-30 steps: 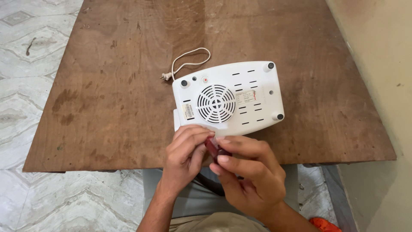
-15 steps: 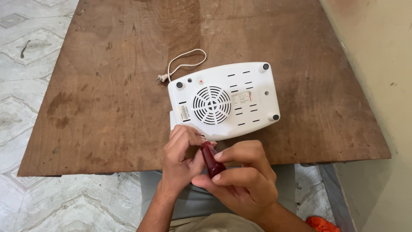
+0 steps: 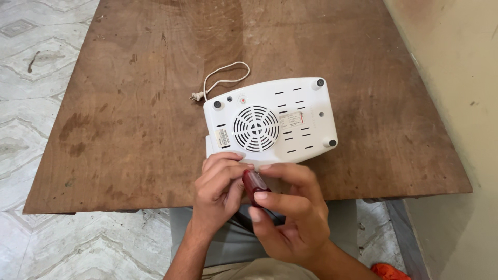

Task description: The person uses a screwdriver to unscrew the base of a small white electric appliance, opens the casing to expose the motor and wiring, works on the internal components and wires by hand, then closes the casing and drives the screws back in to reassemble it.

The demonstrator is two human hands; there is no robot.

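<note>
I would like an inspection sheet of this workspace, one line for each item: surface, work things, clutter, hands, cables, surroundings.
Surface: brown wooden board, stained and scuffed.
Work things: white appliance lying underside up, round vent grille and dark feet showing; dark red tool handle at its near edge.
Clutter: nothing seen.
Hands: left hand touches the red handle and the appliance edge; right hand grips the handle.
Cables: white cord with plug looped on the board behind the appliance.
Surroundings: pale patterned floor tiles at left, beige wall at right, orange object on the floor.
</note>
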